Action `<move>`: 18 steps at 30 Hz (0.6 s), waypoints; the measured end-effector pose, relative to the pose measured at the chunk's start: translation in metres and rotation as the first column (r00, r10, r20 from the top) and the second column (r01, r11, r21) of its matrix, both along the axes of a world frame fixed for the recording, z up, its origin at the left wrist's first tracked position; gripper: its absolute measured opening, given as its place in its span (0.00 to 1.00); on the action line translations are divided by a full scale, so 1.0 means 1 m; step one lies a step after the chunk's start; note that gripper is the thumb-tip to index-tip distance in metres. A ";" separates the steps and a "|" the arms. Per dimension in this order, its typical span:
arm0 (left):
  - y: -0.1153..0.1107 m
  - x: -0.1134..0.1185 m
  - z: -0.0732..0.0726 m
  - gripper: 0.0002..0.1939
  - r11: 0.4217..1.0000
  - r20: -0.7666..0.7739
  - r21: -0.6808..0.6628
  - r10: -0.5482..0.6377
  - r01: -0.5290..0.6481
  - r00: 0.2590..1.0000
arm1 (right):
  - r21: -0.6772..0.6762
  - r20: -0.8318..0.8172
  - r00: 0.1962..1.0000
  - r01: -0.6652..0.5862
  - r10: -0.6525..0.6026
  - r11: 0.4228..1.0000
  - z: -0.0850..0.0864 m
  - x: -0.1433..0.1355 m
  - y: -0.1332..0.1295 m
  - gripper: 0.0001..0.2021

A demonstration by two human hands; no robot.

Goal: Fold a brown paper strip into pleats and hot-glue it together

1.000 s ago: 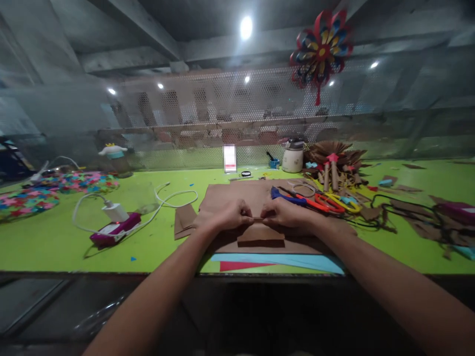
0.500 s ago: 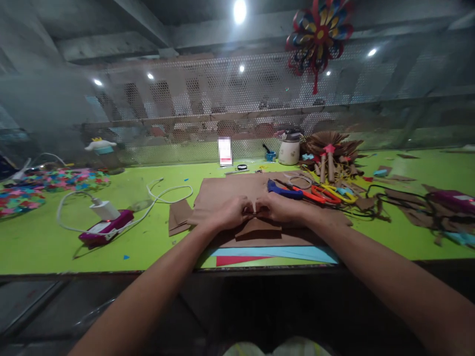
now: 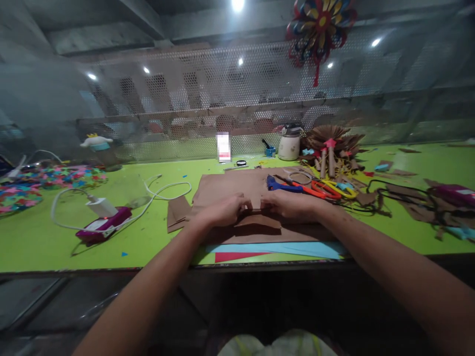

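Observation:
A folded piece of brown paper (image 3: 258, 225) lies at the middle of the table's near side, on larger brown paper sheets (image 3: 226, 187). My left hand (image 3: 229, 209) is closed on its left part, thumb and fingers pinched together at the upper fold. On the other side my right hand (image 3: 285, 203) pinches the same fold, a short gap away from the left. My palms partly hide the paper's ends. Just beyond my right hand lie a tool with blue handles (image 3: 284, 186) and orange-handled scissors (image 3: 322, 190).
Light blue paper strips (image 3: 274, 248) and red paper (image 3: 237, 257) lie by the table's front edge. A purple power strip (image 3: 107, 226) with a white cable stands left. Paper rolls (image 3: 327, 160) and scraps are piled back right, near a lidded white jar (image 3: 289, 147).
My hands have moved a little apart along the fold, the left one leftward and the right one rightward. The whole view has shifted slightly.

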State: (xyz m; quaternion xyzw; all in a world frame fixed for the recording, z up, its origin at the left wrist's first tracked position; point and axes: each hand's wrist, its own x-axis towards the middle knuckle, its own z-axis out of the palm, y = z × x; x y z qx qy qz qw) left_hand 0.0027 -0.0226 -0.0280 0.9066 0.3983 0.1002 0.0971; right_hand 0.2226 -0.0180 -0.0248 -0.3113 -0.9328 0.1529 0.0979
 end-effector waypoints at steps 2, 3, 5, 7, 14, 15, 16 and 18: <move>-0.001 -0.001 0.003 0.15 1.000 -0.036 0.006 -0.021 0.021 0.999 | 0.009 0.017 1.000 0.009 -0.009 1.000 0.001 0.001 0.000 0.11; -0.002 -0.002 0.004 0.16 0.999 -0.053 0.011 -0.031 0.032 0.998 | 0.019 0.026 1.000 0.012 -0.012 1.000 0.001 0.002 0.000 0.11; -0.003 -0.003 0.007 0.17 0.999 -0.078 0.013 -0.034 0.035 0.996 | 0.034 0.054 0.998 0.014 -0.016 0.999 0.003 0.001 -0.001 0.11; -0.004 -0.004 0.009 0.18 0.999 -0.091 0.015 -0.040 0.042 0.995 | 0.051 0.094 0.995 0.015 -0.020 0.999 0.005 -0.001 -0.004 0.10; -0.005 -0.003 0.010 0.15 0.996 -0.094 0.040 -0.072 0.076 0.993 | 0.253 0.172 0.983 0.016 -0.061 0.967 0.004 -0.010 -0.015 0.05; -0.005 -0.003 0.010 0.14 0.995 -0.098 0.051 -0.083 0.088 0.992 | 0.284 0.173 0.982 0.024 -0.076 0.959 0.003 -0.011 -0.016 0.04; -0.004 -0.003 0.009 0.14 0.993 -0.100 0.066 -0.092 0.099 0.991 | 0.312 0.175 0.981 0.030 -0.089 0.950 0.002 -0.012 -0.017 0.05; -0.002 -0.003 0.008 0.13 0.990 -0.100 0.093 -0.093 0.102 0.991 | 0.338 0.191 0.977 0.030 -0.100 0.941 0.003 -0.014 -0.016 0.05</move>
